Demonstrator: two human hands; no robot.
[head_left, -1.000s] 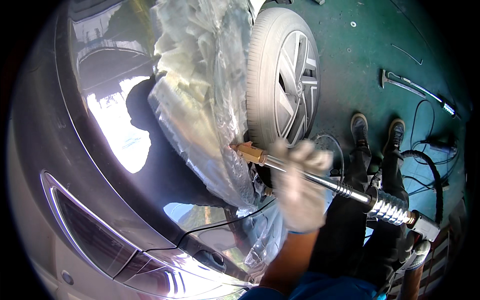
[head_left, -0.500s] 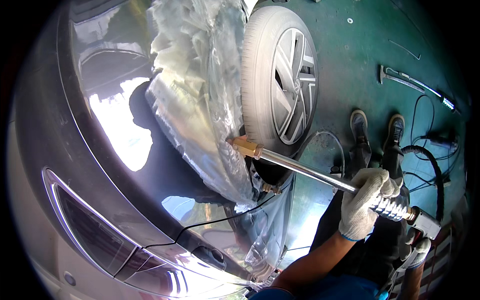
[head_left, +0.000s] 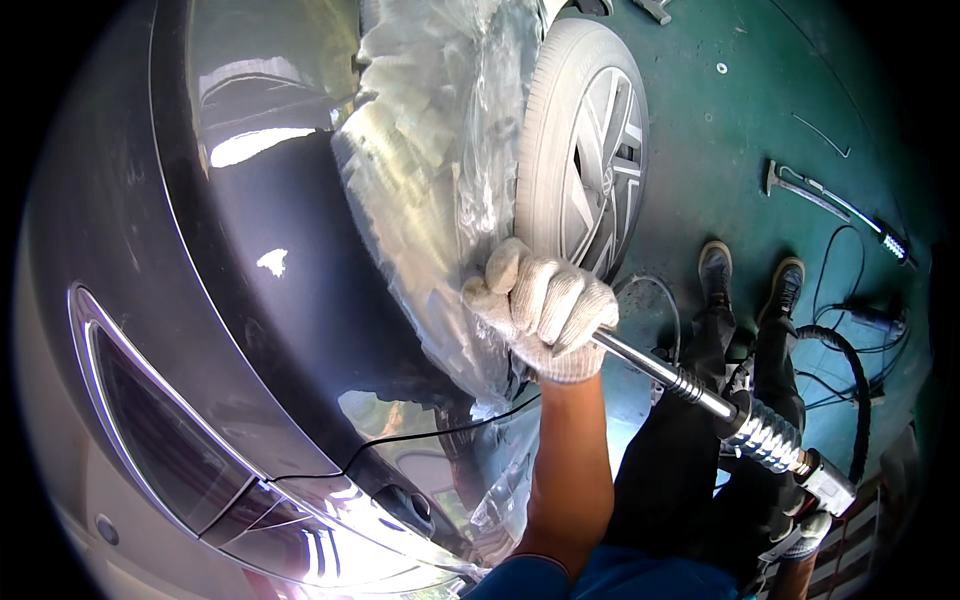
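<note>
In a white knitted glove, my left hand (head_left: 548, 310) is closed around the front end of a slide hammer (head_left: 660, 370), hiding its brass-coloured tip. This hand is right against the ground, bare-metal part of a dark car's wheel-arch panel (head_left: 420, 200), close to the tyre (head_left: 550, 150). The chrome shaft slants down to the right, through a ribbed sliding weight (head_left: 768, 435) near its rear end. At that end my gloved right hand (head_left: 808, 535) is wrapped around the metal handle (head_left: 830, 487), partly hidden by it.
On the green floor to the right lie a hammer (head_left: 805, 193), a second rod tool with a ribbed weight (head_left: 893, 243) and a thin bent rod (head_left: 822, 135). A black hose (head_left: 862, 400) curves beside my legs. A black cable (head_left: 430, 437) crosses the car's side.
My left hand has gone from the rear of the shaft, near the weight, forward to the tip at the panel. My right hand keeps the handle. The view has shifted slightly.
</note>
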